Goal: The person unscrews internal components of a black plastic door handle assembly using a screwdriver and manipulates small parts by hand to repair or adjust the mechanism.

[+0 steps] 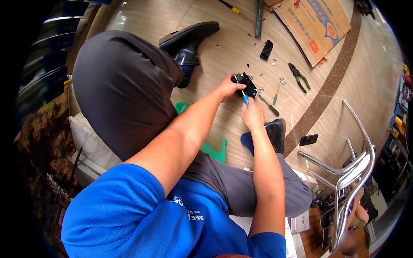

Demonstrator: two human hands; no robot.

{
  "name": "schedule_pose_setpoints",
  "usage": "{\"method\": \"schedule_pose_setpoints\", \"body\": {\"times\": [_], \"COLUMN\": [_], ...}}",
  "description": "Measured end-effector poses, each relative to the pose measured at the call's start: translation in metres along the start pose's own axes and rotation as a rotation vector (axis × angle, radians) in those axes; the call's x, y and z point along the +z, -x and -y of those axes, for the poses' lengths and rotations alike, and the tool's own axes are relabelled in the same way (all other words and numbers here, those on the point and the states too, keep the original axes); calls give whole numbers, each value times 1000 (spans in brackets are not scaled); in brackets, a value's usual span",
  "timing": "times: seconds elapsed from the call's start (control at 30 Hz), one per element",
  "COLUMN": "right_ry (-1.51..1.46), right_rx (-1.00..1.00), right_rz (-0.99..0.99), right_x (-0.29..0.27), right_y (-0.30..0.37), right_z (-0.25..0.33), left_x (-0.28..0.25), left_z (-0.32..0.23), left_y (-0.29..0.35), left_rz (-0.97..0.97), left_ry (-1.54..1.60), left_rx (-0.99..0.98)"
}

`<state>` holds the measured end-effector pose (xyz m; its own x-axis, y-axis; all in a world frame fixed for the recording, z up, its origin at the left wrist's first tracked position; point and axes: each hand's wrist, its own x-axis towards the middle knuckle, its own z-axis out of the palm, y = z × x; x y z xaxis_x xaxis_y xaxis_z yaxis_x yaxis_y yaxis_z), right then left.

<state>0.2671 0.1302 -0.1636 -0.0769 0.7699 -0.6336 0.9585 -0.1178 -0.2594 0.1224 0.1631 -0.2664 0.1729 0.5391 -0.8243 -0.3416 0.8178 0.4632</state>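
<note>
My left hand (229, 87) grips a small black mechanical part (248, 85) from its left side, thumb across the top. In my right hand (253, 115) is a screwdriver with a blue handle (245, 100); its shaft reaches up to the black part. Whether the tip sits in a screw is too small to make out. Just right of my hands, a dark-handled screwdriver (269, 105) and a thin green-handled screwdriver (276, 94) lie on the floor. Pliers with green handles (300, 78) rest farther right.
A black piece (266, 50) and small loose bits lie beyond my hands. Flattened cardboard (313, 29) and a dark bar (259, 18) are farther off. A phone (309, 140) lies near a chrome-framed chair (355, 167). Green plastic (215, 151) stands between my legs. Another person (357, 210) is at lower right.
</note>
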Motion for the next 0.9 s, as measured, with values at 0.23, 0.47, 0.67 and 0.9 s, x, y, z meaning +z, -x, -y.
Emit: {"method": "schedule_pose_setpoints", "body": {"times": [0.23, 0.47, 0.67, 0.9], "right_ry": [20, -159, -173, -96], "right_rx": [108, 29, 75, 264], "right_rz": [60, 78, 96, 107], "right_x": [-8, -7, 5, 11], "right_y": [-2, -18, -19, -14], "right_z": [-1, -28, -38, -6], "left_x": [14, 28, 44, 51], "left_z": [5, 10, 8, -9], "left_y": [0, -24, -22, -1], "left_rz": [-100, -96, -258, -364], "left_ry": [-71, -181, -437, -554], "left_rx": [38, 112, 185, 195]}}
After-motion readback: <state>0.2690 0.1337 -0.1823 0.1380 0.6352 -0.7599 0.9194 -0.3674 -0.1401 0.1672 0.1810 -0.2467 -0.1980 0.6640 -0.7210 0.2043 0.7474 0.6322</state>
